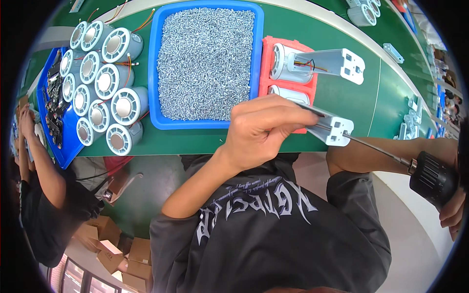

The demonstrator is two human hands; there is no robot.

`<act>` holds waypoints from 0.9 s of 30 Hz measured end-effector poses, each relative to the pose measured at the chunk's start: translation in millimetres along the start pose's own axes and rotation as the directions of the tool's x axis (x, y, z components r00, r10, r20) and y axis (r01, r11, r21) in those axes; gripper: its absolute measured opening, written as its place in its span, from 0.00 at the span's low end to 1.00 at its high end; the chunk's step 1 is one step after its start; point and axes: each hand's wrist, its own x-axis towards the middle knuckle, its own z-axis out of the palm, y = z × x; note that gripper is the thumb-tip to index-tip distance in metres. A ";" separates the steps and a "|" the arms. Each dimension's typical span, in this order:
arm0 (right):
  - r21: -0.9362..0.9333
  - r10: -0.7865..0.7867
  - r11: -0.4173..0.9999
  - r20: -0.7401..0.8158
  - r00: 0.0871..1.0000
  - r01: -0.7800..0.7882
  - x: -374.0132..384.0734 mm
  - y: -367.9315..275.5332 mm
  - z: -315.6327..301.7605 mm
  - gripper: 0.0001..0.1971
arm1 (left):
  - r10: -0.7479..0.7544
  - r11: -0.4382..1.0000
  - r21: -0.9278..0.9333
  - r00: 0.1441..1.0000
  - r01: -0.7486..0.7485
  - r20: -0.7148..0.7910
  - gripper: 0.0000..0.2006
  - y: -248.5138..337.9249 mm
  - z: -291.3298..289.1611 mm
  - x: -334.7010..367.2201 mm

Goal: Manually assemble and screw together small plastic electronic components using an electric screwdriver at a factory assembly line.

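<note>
My right hand (454, 215), at the right edge, grips a black electric screwdriver (432, 179). Its long thin bit (376, 149) passes through the end plate of a white bracket (338, 132) and runs toward my left fingertips. My left hand (261, 128) is closed in a pinch at that bracket; what lies between the fingertips is hidden. The bracket joins a white cylindrical housing (288, 94), partly covered by my hand, in a red foam holder (267, 49). Beside it, a second housing (292, 61) with a bracket (325, 61) and coloured wires lies in the same holder.
A blue tray (154, 73) full of small screws is left of the holder. Further left stand several white cylindrical housings (108, 80) with wires, then a blue bin (73, 129) of black parts. Another person (46, 195) works at far left. Cardboard boxes (119, 251) lie below.
</note>
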 end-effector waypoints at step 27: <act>-0.115 0.642 0.766 0.147 0.752 -0.632 -20.5 -5.1 13.1 0.15 | -0.166 0.476 0.858 0.939 -0.191 0.301 0.13 16.6 -82.5 -91.6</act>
